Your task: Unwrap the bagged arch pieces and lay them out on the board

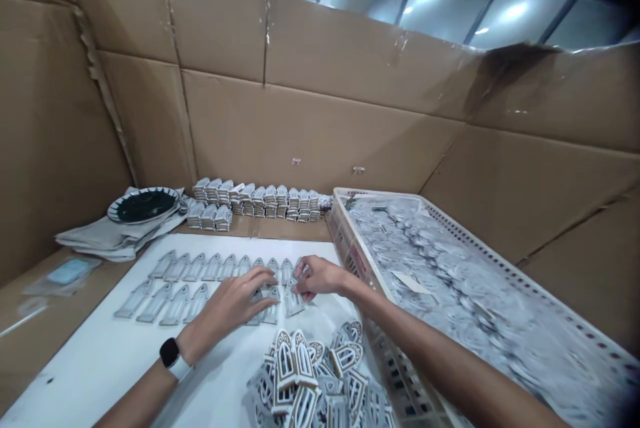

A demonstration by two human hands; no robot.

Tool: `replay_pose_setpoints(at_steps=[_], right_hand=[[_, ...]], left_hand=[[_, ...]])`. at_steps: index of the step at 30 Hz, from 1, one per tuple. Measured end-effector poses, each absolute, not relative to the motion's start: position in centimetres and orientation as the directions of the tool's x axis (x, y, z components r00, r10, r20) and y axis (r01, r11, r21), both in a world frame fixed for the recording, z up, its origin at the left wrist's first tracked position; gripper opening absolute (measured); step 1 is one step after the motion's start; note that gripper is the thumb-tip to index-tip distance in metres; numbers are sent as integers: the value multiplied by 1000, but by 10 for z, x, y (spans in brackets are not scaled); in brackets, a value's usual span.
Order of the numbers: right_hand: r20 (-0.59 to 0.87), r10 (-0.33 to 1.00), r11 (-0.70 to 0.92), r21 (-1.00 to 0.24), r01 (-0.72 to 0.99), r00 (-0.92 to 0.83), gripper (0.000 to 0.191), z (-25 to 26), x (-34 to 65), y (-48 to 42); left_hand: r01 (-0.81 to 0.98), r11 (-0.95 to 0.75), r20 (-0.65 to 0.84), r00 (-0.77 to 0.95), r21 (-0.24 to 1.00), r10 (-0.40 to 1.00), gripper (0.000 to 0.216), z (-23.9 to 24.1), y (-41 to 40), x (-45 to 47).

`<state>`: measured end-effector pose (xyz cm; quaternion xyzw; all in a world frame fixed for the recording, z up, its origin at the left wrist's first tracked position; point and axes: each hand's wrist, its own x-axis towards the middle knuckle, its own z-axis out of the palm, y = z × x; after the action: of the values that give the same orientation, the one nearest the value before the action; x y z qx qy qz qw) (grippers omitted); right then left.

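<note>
Two rows of grey arch-shaped pieces (pixel 200 268) lie flat on a white sheet (pixel 100 361). My left hand (pixel 235 305), with a black watch on the wrist, rests fingers spread on the right end of the nearer row. My right hand (pixel 315 276) pinches a piece (pixel 293 301) at the right end of the rows. A loose heap of arch pieces with brown edges (pixel 310 375) lies just in front of my hands.
Stacks of the same pieces (pixel 260 201) line the back cardboard wall. A dark plate (pixel 143 205) sits on folded cloth at the left. A white plastic crate (pixel 550 321) full of bagged pieces stands at the right. Cardboard walls enclose the bench.
</note>
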<state>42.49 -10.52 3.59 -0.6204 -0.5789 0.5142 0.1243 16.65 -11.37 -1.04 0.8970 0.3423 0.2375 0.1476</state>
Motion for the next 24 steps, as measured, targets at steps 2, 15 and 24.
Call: replay_pose_setpoints(at_steps=[2, 15, 24], right_hand=[[-536, 816, -278, -693, 665, -218, 23, 32, 425, -108], [-548, 801, -32, -442, 896, -242, 20, 47, 411, -112], [-518, 825, 104, -255, 961, -227, 17, 54, 404, -111]], left_hand=[[551, -742, 284, 694, 382, 662, 29, -12, -112, 163], [587, -747, 204, 726, 313, 657, 25, -16, -112, 163], [542, -760, 223, 741, 359, 634, 35, -7, -122, 169]])
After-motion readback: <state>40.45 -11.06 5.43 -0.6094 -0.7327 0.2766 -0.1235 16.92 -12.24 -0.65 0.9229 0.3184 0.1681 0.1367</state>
